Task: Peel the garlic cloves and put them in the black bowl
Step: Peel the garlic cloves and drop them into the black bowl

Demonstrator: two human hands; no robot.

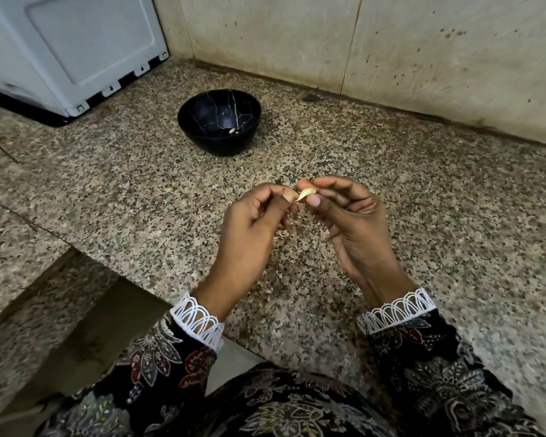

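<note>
- One garlic clove point(306, 194) sits mid-frame, pinched between thumb and forefinger of the right hand point(349, 225). Clove looks pale and mostly bare.
- Left hand point(254, 222) is curled with its fingertips at the clove's pointed end, apparently pinching a scrap of skin there. Exact contact is too small to confirm.
- Risk 1: clove is small and smooth; too much pull from the left hand against a light pinch could pop it free onto the granite counter point(423, 200) or off the near edge at lower left.
- Risk 2: leftover skin could go into the bowl with the clove if the tip isn't checked first.
- Risk 3: black bowl point(219, 121) is well apart, up and left of the hands. A toss from here could miss or bounce off the rim; carrying it over looks safer.
- Bowl already holds at least one pale clove point(232, 130) near the bottom.
- Peel scraps point(283, 234) lie on the counter just below the hands, partly hidden by the left hand. They could get mixed up with cloves.
- White appliance point(73, 48) stands at upper left, near the bowl but not touching it.
- Stained tiled wall point(391, 42) runs across the top of frame.
- Nothing blocks the path from hands to bowl.
</note>
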